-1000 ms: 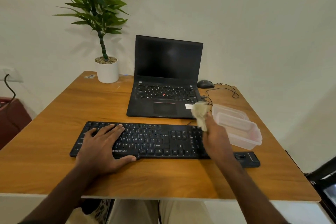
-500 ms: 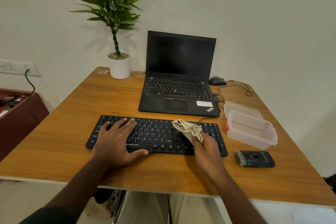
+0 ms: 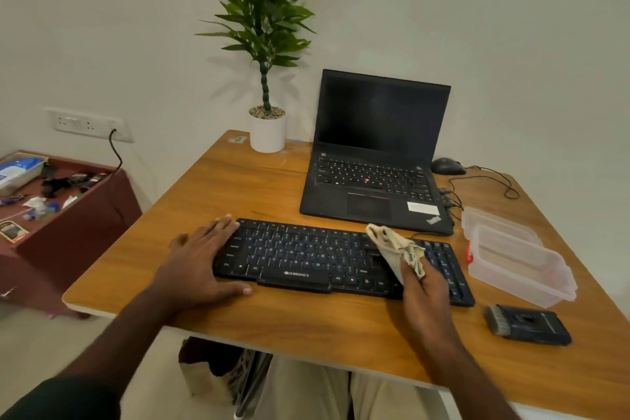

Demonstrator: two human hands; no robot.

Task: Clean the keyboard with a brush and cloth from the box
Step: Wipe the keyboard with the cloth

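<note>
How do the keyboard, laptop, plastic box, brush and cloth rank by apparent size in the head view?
1. Laptop, though the keyboard is close; it sits nearer the camera, so unsure.
2. Keyboard.
3. Plastic box.
4. Brush and cloth look alike; the cloth is bunched in the right hand.

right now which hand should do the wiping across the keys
Right. The right hand already grips the cloth over the keyboard, while the left hand rests flat on the keyboard's left end, steadying it.
</note>
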